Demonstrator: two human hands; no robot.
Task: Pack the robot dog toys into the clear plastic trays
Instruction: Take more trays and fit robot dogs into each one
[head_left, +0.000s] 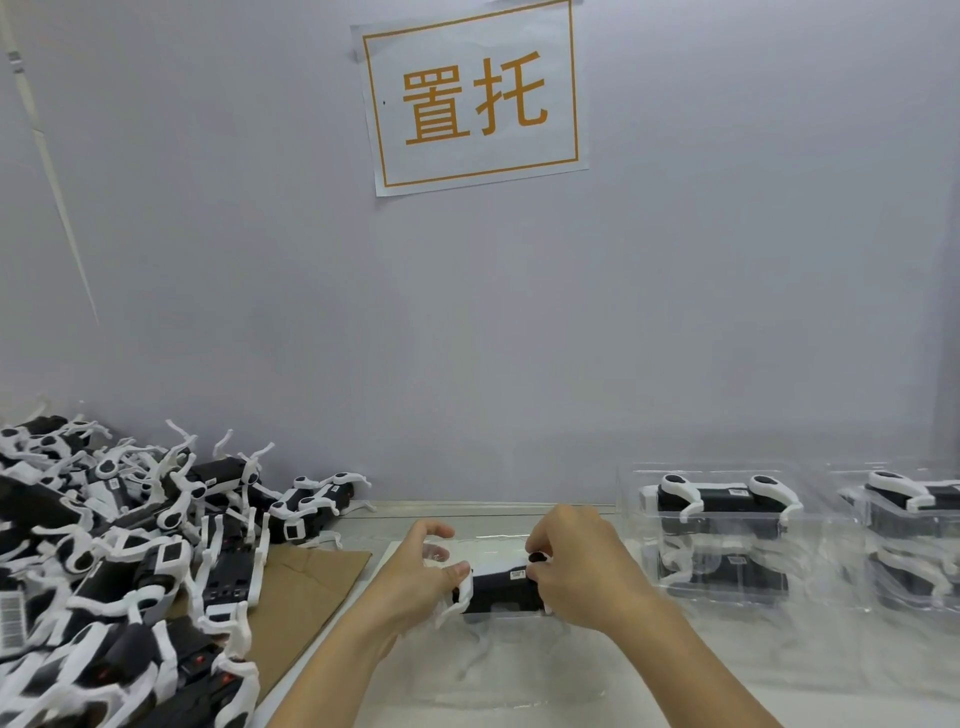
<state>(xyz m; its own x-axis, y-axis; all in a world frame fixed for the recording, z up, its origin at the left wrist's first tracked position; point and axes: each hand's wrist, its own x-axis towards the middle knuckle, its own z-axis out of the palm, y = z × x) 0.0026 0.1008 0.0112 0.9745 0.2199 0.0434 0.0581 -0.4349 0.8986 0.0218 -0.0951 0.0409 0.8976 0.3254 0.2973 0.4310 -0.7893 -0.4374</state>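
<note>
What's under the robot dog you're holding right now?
A clear plastic tray lies under the robot dog, which both hands grip. Its moulded cavity is too transparent and blurred to make out.

Your two forearms come into view from 6 o'clock, both bare with no sleeves showing. Your left hand (415, 571) and right hand (576, 566) wear no gloves, rings, watch or bands. Your fingers (439, 530) are bare, with short, plain, unpainted nails.
</note>
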